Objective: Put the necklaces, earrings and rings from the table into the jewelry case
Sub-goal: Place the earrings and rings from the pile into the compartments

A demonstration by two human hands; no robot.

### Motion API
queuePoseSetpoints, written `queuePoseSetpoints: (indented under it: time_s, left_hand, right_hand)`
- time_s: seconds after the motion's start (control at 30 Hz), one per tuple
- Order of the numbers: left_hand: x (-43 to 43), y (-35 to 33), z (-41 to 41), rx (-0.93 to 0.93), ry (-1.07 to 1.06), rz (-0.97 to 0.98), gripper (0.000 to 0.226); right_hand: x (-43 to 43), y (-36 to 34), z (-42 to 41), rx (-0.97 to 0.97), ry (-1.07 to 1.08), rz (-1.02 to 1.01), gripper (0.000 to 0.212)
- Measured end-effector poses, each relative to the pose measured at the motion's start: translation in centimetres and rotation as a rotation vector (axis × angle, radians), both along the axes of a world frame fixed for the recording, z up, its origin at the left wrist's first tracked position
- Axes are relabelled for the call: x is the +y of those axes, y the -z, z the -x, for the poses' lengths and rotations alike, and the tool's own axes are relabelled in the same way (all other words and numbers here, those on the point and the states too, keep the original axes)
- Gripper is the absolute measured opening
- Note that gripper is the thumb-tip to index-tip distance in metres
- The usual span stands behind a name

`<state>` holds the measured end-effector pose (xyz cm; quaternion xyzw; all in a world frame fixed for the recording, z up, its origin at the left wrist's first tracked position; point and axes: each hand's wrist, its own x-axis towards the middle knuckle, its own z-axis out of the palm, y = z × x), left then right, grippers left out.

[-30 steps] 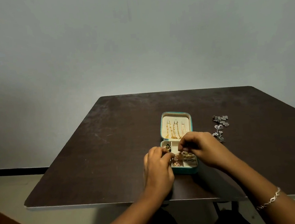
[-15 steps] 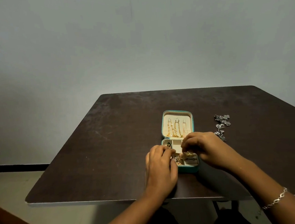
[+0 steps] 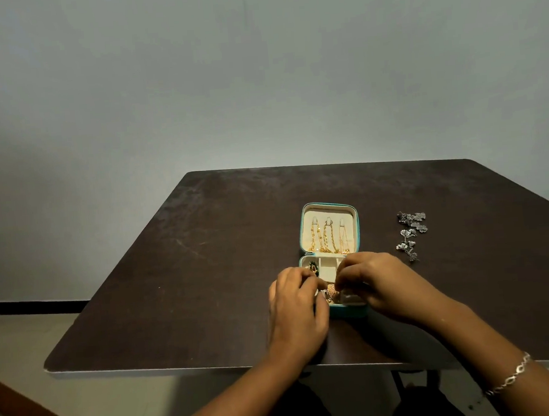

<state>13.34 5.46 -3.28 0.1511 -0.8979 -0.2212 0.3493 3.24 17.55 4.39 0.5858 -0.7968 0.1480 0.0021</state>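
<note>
A small teal jewelry case (image 3: 356, 234) lies open on the dark table (image 3: 206, 278). Three gold necklaces (image 3: 329, 240) hang in its cream lid. A dark ring (image 3: 313, 266) sits in the tray's far left compartment. Both hands are over the tray's near half. My left hand (image 3: 296, 308) and my right hand (image 3: 376, 285) pinch a small gold piece (image 3: 331, 292) between their fingertips, low in the tray. Whether it is an earring or a ring I cannot tell. Silver jewelry (image 3: 411, 233) lies loose on the table right of the case.
A wall stands behind the table's far edge. A wooden chair part (image 3: 23, 414) shows at the lower left, off the table. A silver bracelet (image 3: 509, 374) is on my right wrist.
Both hands have drawn closer together over the tray's near compartments. The right fingertips moved left toward the left fingertips. The case and the silver jewelry have not moved.
</note>
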Motion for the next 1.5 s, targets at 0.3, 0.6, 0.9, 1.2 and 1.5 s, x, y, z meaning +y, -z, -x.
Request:
queuePoseSetpoints:
  time_s: [0.3,0.6,0.9,1.2,1.5]
  left_hand:
    - [0.0,0.1,0.1,0.020,-0.011,0.005,0.033]
    - [-0.2,0.2,0.2,0.041,-0.029,0.033,0.032]
    - [0.1,-0.3,-0.1,-0.002,-0.036,0.044,0.035]
    - [0.2,-0.4,-0.1,-0.020,-0.035,0.014,0.034]
    - [0.3,-0.9,-0.3,0.044,-0.080,-0.088,0.041]
  right_hand:
    - [-0.6,0.5,-0.2,-0.002,-0.021,0.006,0.016]
    - [-0.7,1.3,0.1,0.010,-0.012,0.022,0.018]
    - [-1.4,0.4,0.6,0.074,-0.202,-0.045,0.016]
    - [-1.8,0.6,1.1,0.134,-0.308,-0.040,0.021]
    - [-0.8,1.5,1.0,0.192,-0.227,0.209,0.024]
